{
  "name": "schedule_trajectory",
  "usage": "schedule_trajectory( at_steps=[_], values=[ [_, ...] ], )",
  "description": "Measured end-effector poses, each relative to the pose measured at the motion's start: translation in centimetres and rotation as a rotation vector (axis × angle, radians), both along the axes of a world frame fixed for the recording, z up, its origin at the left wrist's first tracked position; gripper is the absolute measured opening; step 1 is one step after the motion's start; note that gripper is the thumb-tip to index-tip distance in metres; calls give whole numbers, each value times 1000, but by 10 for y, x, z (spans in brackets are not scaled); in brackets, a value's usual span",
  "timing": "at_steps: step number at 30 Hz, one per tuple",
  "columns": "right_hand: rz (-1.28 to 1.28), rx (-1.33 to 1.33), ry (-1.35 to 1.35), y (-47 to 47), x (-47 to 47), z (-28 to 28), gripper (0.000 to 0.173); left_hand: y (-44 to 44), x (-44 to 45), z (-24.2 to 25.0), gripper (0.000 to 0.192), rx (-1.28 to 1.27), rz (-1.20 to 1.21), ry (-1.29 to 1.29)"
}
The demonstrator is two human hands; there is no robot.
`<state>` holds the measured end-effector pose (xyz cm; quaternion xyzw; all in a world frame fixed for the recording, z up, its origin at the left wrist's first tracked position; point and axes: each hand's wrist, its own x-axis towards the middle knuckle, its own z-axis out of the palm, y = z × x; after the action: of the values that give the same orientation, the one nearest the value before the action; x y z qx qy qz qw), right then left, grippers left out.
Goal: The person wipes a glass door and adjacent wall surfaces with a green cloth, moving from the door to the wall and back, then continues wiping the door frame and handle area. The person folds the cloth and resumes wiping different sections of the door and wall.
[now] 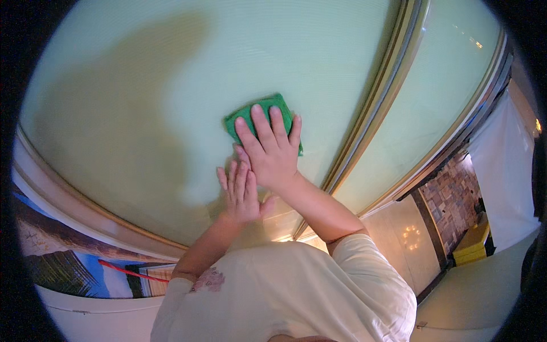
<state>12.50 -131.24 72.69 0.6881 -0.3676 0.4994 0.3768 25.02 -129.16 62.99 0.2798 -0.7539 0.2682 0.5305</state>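
Observation:
A folded green cloth (273, 107) lies flat against a large pale green glossy panel (265, 51) with a gold-toned frame. My right hand (273, 149) presses on the cloth, palm down and fingers spread, with the cloth's edges showing around the fingertips. Just below and to the left, my left hand (243, 192) rests near the panel with its fingers raised and apart, holding nothing. Its fingertips are close to my right thumb; whether they touch is unclear. A broad shadow falls on the panel's left part.
A metal-edged frame strip (376, 98) separates the panel from a second one (440, 98) at right. Beyond are a white sheet (500, 171), a yellow box (472, 243) and patterned flooring (448, 201). A red cord (132, 271) crosses a colourful picture at lower left.

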Motion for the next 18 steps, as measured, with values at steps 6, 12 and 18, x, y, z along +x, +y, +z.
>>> schedule_trajectory(
  at_steps=[6, 12, 18],
  values=[
    [-87, 29, -85, -2, -64, 64, 56, -7, -19, 0, 71, 46, 365, -137],
    [-34, 70, -466, -15, -99, 28, 63, -7, -20, -1, 73, 47, 409, -171],
    [-69, 91, -399, -11, -92, -20, 67, -11, -27, 1, 67, 0, 410, -148]
  ],
)
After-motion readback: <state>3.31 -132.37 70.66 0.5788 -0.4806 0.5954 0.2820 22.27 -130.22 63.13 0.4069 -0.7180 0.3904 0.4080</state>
